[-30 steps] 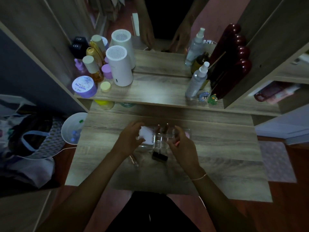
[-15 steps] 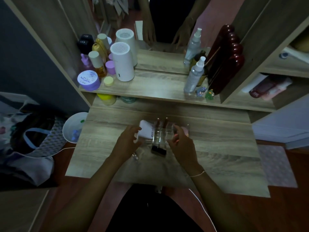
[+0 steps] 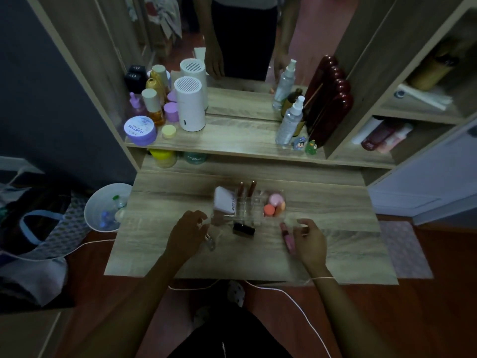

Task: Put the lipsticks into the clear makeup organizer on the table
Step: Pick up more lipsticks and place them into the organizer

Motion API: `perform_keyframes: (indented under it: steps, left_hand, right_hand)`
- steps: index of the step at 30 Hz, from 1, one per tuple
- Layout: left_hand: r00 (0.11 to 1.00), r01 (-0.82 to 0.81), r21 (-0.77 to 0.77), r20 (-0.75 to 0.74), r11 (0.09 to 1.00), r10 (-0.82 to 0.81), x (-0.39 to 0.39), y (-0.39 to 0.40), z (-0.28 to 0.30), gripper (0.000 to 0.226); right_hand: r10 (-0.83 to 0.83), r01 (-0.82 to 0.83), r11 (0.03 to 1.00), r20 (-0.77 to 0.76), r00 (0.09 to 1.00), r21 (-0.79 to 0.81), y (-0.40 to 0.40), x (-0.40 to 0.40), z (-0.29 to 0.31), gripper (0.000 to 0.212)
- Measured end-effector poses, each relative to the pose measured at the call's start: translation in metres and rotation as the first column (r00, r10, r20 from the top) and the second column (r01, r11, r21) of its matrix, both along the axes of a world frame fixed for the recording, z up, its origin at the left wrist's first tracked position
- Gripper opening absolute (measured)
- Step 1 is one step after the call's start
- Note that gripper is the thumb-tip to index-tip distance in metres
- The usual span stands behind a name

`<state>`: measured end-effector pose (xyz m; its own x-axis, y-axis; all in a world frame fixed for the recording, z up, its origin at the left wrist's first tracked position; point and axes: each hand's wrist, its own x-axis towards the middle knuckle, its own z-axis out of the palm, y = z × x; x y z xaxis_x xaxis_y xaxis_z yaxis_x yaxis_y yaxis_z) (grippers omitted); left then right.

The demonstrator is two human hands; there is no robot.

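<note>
The clear makeup organizer [image 3: 249, 209] stands mid-table. Two dark red lipsticks [image 3: 246, 189] stand upright in its back slots, with a white compact [image 3: 224, 202] in its left part and pink and orange sponges [image 3: 275, 205] in its right. A black lipstick [image 3: 244, 228] lies on the table just in front of it. My left hand [image 3: 188, 235] rests at the organizer's front left corner, fingers loosely curled, with a slim clear tube [image 3: 210, 243] lying by it. My right hand [image 3: 309, 240] hovers at the front right, fingers spread, beside a pink lip gloss tube [image 3: 288, 237] on the table.
A raised shelf behind holds a white cylinder [image 3: 190, 107], jars, bottles and a spray bottle [image 3: 290, 120] in front of a mirror. A white bin [image 3: 107, 206] sits left of the table [image 3: 335, 220]. A white cable [image 3: 291, 298] runs along the floor near me.
Both hands have come off the organizer and drawn apart toward me. The pink lip gloss tube and the sponges, covered before by my right hand, now show.
</note>
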<state>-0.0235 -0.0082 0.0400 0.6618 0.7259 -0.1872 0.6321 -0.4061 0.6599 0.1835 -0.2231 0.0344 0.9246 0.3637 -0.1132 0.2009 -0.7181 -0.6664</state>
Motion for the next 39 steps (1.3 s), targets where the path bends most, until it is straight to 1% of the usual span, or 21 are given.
perform_keyframes:
  steps: [3, 5, 8, 11, 13, 18, 20, 22, 25, 27, 29, 32, 36, 39]
  left_hand:
    - [0.995, -0.094, -0.021, -0.037, 0.995, 0.093, -0.005, -0.002, -0.007, 0.015]
    - [0.981, -0.188, -0.042, -0.048, 0.981, 0.186, -0.007, -0.003, -0.013, 0.017]
    - [0.929, -0.370, -0.121, -0.074, 0.921, 0.363, 0.000, -0.004, -0.019, 0.031]
    - [0.900, -0.436, -0.181, -0.084, 0.882, 0.428, 0.008, -0.009, -0.024, 0.042]
    - [0.886, -0.464, -0.195, -0.106, 0.864, 0.452, 0.011, -0.010, -0.027, 0.047]
    - [0.916, -0.398, -0.193, -0.129, 0.897, 0.379, 0.015, -0.010, -0.038, 0.069]
    - [0.930, -0.360, -0.186, -0.148, 0.914, 0.336, 0.015, -0.009, -0.043, 0.072]
    - [0.942, -0.326, -0.192, -0.148, 0.926, 0.301, 0.014, -0.006, -0.044, 0.070]
    - [0.954, -0.296, -0.232, -0.111, 0.927, 0.278, 0.009, -0.001, -0.042, 0.069]
    - [0.961, -0.276, -0.214, -0.080, 0.937, 0.265, 0.007, 0.001, -0.037, 0.073]
    - [0.960, -0.278, -0.196, -0.023, 0.940, 0.279, 0.008, 0.004, -0.029, 0.074]
    - [0.960, -0.258, -0.150, 0.073, 0.955, 0.270, 0.014, 0.009, -0.013, 0.074]
    - [0.959, -0.173, -0.046, 0.218, 0.984, 0.179, 0.032, 0.013, 0.011, 0.053]
    - [0.944, -0.109, -0.074, 0.305, 0.991, 0.126, 0.052, 0.018, 0.024, 0.051]
  right_hand:
    - [0.005, -0.008, 0.997, -0.044, 0.999, -0.071, -0.002, -0.003, -0.008, 0.023]
    - [0.009, -0.015, 0.995, -0.068, 0.998, -0.095, 0.001, -0.007, -0.012, 0.022]
    - [0.035, -0.044, 0.989, -0.062, 0.997, -0.142, 0.010, -0.011, -0.018, 0.020]
    - [0.066, -0.077, 0.980, -0.062, 0.996, -0.182, 0.019, -0.016, -0.024, 0.025]
    - [0.081, -0.092, 0.973, -0.060, 0.995, -0.211, 0.022, -0.020, -0.030, 0.027]
    - [0.085, -0.099, 0.974, -0.076, 0.993, -0.205, 0.027, -0.041, -0.038, 0.031]
    - [0.085, -0.106, 0.975, -0.110, 0.990, -0.196, 0.029, -0.050, -0.039, 0.031]
    - [0.096, -0.121, 0.976, -0.143, 0.985, -0.182, 0.031, -0.057, -0.039, 0.034]
    - [0.145, -0.167, 0.978, -0.173, 0.974, -0.123, 0.031, -0.067, -0.036, 0.054]
    - [0.167, -0.176, 0.983, -0.134, 0.977, -0.059, 0.034, -0.069, -0.027, 0.060]
    - [0.186, -0.187, 0.982, -0.073, 0.980, -0.003, 0.040, -0.069, -0.016, 0.055]
    - [0.207, -0.204, 0.978, -0.048, 0.977, 0.049, 0.051, -0.058, 0.006, 0.048]
    - [0.225, -0.216, 0.965, -0.046, 0.973, 0.150, 0.066, -0.038, 0.036, 0.038]
    - [0.191, -0.178, 0.965, -0.050, 0.980, 0.190, 0.079, -0.021, 0.049, 0.035]
